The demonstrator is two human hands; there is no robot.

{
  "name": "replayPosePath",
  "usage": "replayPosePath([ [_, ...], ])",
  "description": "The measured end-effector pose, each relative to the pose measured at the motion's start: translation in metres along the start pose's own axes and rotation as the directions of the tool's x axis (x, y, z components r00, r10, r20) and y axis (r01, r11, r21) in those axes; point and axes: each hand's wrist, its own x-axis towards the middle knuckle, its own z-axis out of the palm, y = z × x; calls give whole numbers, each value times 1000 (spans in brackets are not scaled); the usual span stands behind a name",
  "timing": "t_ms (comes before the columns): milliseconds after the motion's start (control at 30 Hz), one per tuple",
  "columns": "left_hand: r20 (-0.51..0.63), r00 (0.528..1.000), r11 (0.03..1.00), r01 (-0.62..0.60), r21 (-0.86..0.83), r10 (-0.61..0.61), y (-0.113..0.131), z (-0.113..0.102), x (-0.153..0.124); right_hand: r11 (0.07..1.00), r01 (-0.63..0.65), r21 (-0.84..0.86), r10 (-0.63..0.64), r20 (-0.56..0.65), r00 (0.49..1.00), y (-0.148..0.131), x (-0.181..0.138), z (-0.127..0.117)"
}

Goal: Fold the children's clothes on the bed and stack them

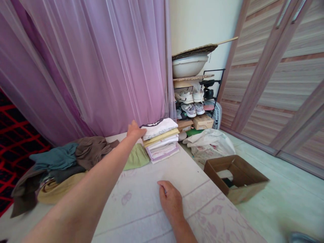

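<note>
My left hand (135, 130) reaches far forward to the left edge of a stack of folded clothes. Its thumb lies against or right beside the folded white shirt (162, 128) with dark trim on top; the fingers are apart from the thumb and partly hidden. Below that shirt come a folded yellow garment (162, 137) and white and lilac folded pieces (163, 152). My right hand (171, 199) rests on the bed in a loose fist, with nothing visible in it. A light green garment (137, 156) lies under my left forearm, beside the stack.
Rumpled brown (91, 150) and teal (57, 157) clothes lie on the left of the bed. Purple curtains (108, 67) hang behind. Beyond the bed's right edge stand an open cardboard box (243, 192), a white plastic bag (212, 143) and a shoe rack (215, 98); a wardrobe (275, 84) is farther right.
</note>
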Motion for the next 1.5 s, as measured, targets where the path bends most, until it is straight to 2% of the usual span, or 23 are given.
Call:
replayPosePath([
  [33,-53,987,979,-140,147,149,5,2,-8,1000,1,2,-1,1,1000,0,0,0],
  [67,-36,947,907,-294,302,319,9,6,-16,1000,0,4,0,1,1000,-1,0,0],
  [100,49,883,787,-440,433,467,14,12,-24,1000,-1,5,1,1,1000,-1,0,-1],
  [133,176,812,652,-558,514,556,19,18,-32,1000,0,6,0,4,1000,-1,0,-1],
  [200,389,717,477,-684,552,579,25,31,-43,1000,-2,6,2,12,1000,-2,0,-1],
  [233,440,701,437,-703,562,561,27,38,-46,1000,-5,6,5,15,1000,-2,0,-1],
  [400,421,733,439,-666,603,534,25,56,-42,1000,-16,6,15,29,999,-1,1,-2],
  [633,355,763,425,-611,668,540,26,56,-35,1000,-23,-7,24,45,999,-1,1,-2],
  [833,391,735,351,-632,691,554,18,58,-49,999,-43,-14,44,66,997,-2,1,-3],
  [967,346,736,275,-578,769,582,31,50,-54,999,-52,-13,53,74,996,-2,2,-3],
  [1067,368,737,245,-577,779,567,37,49,-58,998,-63,-9,63,76,995,-2,2,-4],
  [1133,410,718,223,-609,761,562,30,52,-61,998,-62,-4,62,75,995,-2,2,-4],
  [1200,433,679,211,-650,730,593,19,56,-63,998,-57,0,56,74,996,-3,2,-4],
  [1267,441,646,226,-689,689,624,10,59,-61,999,-52,0,52,71,996,-3,2,-4],
  [1333,455,653,285,-712,642,605,8,58,-55,999,-52,-2,52,67,996,-3,2,-4],
  [1400,456,710,402,-691,601,537,15,55,-46,999,-52,-6,53,67,996,-4,2,-4],
  [1500,416,819,581,-573,578,394,29,54,-31,999,-48,-12,49,69,996,-4,2,-4],
])
